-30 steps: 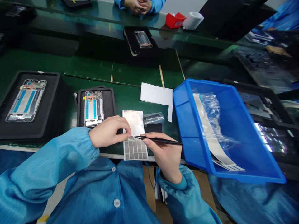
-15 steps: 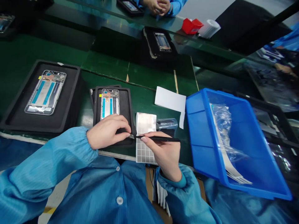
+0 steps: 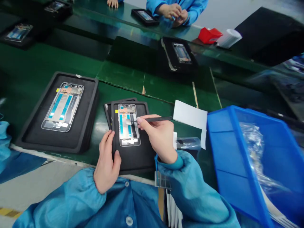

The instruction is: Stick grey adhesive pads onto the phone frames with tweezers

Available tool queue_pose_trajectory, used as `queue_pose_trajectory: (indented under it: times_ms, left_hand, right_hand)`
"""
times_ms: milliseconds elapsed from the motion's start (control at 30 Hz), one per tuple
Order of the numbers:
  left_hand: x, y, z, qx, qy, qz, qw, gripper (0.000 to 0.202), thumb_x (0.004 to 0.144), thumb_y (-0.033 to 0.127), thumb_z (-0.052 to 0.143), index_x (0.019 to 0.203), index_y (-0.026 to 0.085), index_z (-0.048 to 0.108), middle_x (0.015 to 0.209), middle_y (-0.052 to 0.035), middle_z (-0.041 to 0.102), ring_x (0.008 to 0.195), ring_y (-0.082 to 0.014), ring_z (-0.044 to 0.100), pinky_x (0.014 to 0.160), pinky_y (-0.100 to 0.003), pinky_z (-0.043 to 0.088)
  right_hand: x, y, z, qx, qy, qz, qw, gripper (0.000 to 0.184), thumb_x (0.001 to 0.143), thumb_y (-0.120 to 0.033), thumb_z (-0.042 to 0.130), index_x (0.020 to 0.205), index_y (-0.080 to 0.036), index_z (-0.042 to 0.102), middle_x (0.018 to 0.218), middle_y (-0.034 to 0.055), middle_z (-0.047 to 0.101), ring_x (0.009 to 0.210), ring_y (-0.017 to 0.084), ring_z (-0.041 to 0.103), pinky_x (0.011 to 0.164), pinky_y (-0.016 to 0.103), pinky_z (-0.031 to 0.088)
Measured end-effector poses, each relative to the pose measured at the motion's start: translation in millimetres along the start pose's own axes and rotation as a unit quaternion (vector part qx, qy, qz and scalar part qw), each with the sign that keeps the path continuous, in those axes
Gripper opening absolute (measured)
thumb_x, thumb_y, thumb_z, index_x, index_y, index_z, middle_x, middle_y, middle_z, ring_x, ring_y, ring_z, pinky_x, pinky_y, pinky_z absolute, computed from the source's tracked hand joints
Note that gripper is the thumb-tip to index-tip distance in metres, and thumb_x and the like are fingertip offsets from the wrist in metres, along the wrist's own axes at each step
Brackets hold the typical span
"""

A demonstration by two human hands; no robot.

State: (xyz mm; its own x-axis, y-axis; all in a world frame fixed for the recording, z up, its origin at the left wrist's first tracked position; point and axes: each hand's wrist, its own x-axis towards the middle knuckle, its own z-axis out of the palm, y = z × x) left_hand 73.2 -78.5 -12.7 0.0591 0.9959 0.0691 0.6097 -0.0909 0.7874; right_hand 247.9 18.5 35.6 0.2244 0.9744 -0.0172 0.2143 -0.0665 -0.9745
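Smartphone frame (image 3: 127, 125) with metal rim, blue strips and a copper patch, lying flat in a black tray (image 3: 133, 161), long axis running near to far, at the middle of the green counter (image 3: 123, 76). Handling judged as light, thin and fragile: stiff along the rim, probably slick there, so best held by the long side edges, clear of the inner strips.

Right hand (image 3: 158, 137) closed in a pen grip on black tweezers (image 3: 154, 119), tips over the frame's interior; anything held at the tips too small to tell. Left hand (image 3: 106, 161) open and empty, fingers spread, thumb against the tray's left side.

To the left, a second smartphone frame (image 3: 63, 107) in a larger black tray (image 3: 94, 104). To the right, a white paper sheet (image 3: 190, 114) and a blue plastic bin (image 3: 219, 158) holding a clear plastic bag (image 3: 254, 148). Near edge of the counter: a sheet of grey pads (image 3: 161, 180), partly under the right sleeve. Far side: a co-worker's hands (image 3: 171, 11) above another tray.
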Motion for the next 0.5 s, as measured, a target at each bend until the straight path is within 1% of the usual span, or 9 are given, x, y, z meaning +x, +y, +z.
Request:
queue_pose_trajectory:
  times_ms: [100,200,300,367,433,500]
  left_hand:
    - [2.1,7.0,-3.7,0.024,-0.012,0.002,1.0,0.064,0.097,0.018,0.043,0.156,0.025,0.019,0.158,-0.0149,0.03,0.149,-0.0283,0.031,0.117,-0.052,0.041]
    - [20.7,9.6,-12.9,0.066,-0.009,0.033,0.997,0.067,0.095,0.022,0.049,0.155,0.024,0.021,0.154,-0.0159,0.037,0.143,-0.0319,0.038,0.115,-0.055,0.042]
    - [47.2,10.0,-16.4,0.122,0.005,0.07,0.99,0.063,0.094,0.024,0.051,0.153,0.02,0.027,0.147,-0.0172,0.044,0.136,-0.0337,0.044,0.113,-0.055,0.042]
    - [62.0,10.6,-14.6,0.156,0.007,0.085,0.984,0.06,0.094,0.024,0.05,0.15,0.016,0.031,0.147,-0.0194,0.044,0.137,-0.0353,0.042,0.113,-0.055,0.041]
    - [71.5,11.5,-11.7,0.175,0.001,0.094,0.98,0.058,0.094,0.023,0.05,0.148,0.012,0.033,0.148,-0.0213,0.042,0.138,-0.0366,0.04,0.113,-0.055,0.04]
    - [75.8,12.1,-9.3,0.183,-0.005,0.097,0.978,0.057,0.093,0.023,0.05,0.146,0.01,0.034,0.148,-0.0224,0.042,0.139,-0.0373,0.039,0.113,-0.055,0.04]
  right_hand:
    - [18.4,3.0,10.3,-0.002,-0.029,0.001,1.0,0.023,0.074,-0.038,0.083,0.075,-0.016,0.075,0.07,0.0041,0.076,0.063,0.019,0.072,0.061,0.03,0.06]
    - [28.7,10.5,13.5,-0.004,-0.047,0.008,0.999,0.027,0.072,-0.041,0.084,0.077,-0.017,0.075,0.07,0.0046,0.076,0.063,0.02,0.072,0.059,0.03,0.059]
    - [32.2,15.8,14.5,-0.01,-0.05,0.02,0.998,0.026,0.073,-0.041,0.084,0.077,-0.017,0.075,0.071,0.0051,0.076,0.064,0.021,0.072,0.061,0.031,0.06]
    - [31.9,17.1,14.8,-0.012,-0.043,0.021,0.999,0.025,0.073,-0.04,0.084,0.077,-0.017,0.075,0.073,0.0059,0.077,0.066,0.021,0.073,0.062,0.031,0.061]
    - [30.8,17.2,15.0,-0.011,-0.035,0.017,0.999,0.025,0.073,-0.04,0.084,0.077,-0.017,0.075,0.076,0.0065,0.078,0.068,0.022,0.074,0.063,0.032,0.061]
    - [29.6,16.8,15.2,-0.01,-0.029,0.016,0.999,0.024,0.073,-0.04,0.084,0.076,-0.018,0.075,0.076,0.0064,0.078,0.068,0.023,0.075,0.063,0.032,0.062]
